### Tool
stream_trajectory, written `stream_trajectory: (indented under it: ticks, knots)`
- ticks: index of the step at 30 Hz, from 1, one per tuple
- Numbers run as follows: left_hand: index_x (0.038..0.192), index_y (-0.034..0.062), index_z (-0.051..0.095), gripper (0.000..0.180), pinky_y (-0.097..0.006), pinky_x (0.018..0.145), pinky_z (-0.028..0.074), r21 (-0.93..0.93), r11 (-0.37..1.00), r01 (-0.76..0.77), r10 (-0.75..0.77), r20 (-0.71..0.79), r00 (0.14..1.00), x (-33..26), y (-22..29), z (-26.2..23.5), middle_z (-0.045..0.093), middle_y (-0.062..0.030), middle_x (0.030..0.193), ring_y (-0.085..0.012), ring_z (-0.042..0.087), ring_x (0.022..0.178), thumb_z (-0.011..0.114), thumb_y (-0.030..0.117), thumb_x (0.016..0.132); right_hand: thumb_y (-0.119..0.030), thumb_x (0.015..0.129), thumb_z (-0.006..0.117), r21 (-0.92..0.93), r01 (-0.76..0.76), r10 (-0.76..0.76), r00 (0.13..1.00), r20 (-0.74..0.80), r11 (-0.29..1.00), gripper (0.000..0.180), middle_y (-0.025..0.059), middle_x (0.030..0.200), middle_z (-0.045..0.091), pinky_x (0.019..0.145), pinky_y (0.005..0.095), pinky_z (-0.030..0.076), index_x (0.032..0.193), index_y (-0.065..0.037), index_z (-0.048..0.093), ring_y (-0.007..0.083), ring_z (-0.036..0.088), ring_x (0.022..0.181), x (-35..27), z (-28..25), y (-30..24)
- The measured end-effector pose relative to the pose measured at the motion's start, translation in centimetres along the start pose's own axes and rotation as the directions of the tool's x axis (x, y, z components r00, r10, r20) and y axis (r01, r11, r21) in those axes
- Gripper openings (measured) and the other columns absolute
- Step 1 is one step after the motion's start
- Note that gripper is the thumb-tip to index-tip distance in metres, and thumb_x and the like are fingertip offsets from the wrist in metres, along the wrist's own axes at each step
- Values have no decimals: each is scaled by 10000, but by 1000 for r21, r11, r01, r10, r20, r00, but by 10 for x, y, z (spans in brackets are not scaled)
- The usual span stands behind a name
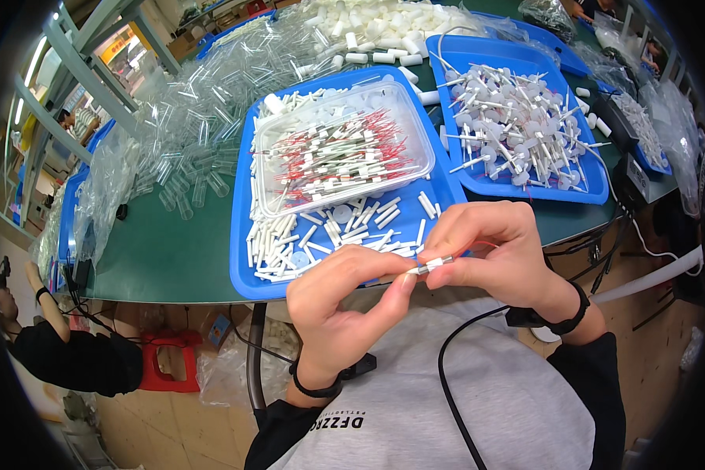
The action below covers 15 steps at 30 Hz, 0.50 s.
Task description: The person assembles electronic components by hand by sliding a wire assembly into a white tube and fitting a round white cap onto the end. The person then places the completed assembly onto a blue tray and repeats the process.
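Head view, clock directions taken from the part in hand. White wired part (432, 265) held between the two hands, just off the near edge of the blue tray (241, 258). Long axis a shallow slant, about 8:30 to 2:30.

Left hand (343, 304) at 8 o'clock: thumb and index closed in a pinch on the 8:30 end. Right hand (493, 252) at 3 o'clock: thumb and index closed on the other end. Neither hand nearer, both in contact; fingertips almost meet across the part. Red wire (486, 244) shows at 2 to 3 o'clock along the right fingers; can't tell where it joins, fingers hide it.

Around it: loose white tubes (272, 252) in the tray at 9 to 10. Clear container (425, 145) at 11, sitting in the same tray, loaded with red-wired pieces (345, 157). Second blue tray (591, 190) at 1, heaped with white disc-ended parts (517, 125). Clear tubes (200, 188) piled at 10 on the green table (164, 258), well apart from both hands.
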State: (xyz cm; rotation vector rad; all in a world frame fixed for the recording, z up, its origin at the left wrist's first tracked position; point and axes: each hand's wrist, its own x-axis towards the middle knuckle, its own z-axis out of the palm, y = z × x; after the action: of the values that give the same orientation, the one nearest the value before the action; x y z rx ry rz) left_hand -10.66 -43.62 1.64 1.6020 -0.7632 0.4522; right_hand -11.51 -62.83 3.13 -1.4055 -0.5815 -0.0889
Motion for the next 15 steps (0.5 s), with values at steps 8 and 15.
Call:
stream_trajectory:
  ticks: [8, 15]
  knots:
    - [862, -7, 692, 132, -271, 609, 500, -66, 983, 170, -168, 37, 985, -3, 1, -1, 699, -103, 794, -180, 659, 672, 758, -9, 748, 40, 763, 771, -145, 37, -34, 999, 26, 989, 106, 119, 872, 700, 718, 248, 507, 822, 33, 684, 154, 664, 813, -4, 1, 2]
    - [909, -6, 679, 152, -266, 633, 515, 32, 991, 127, -129, 56, 990, -1, 3, 1, 697, -94, 834, -177, 661, 687, 745, -22, 772, 50, 784, 750, -106, 103, -111, 991, -73, 989, 97, 119, 875, 691, 729, 254, 507, 852, 34, 682, 142, 649, 803, -3, -1, 4]
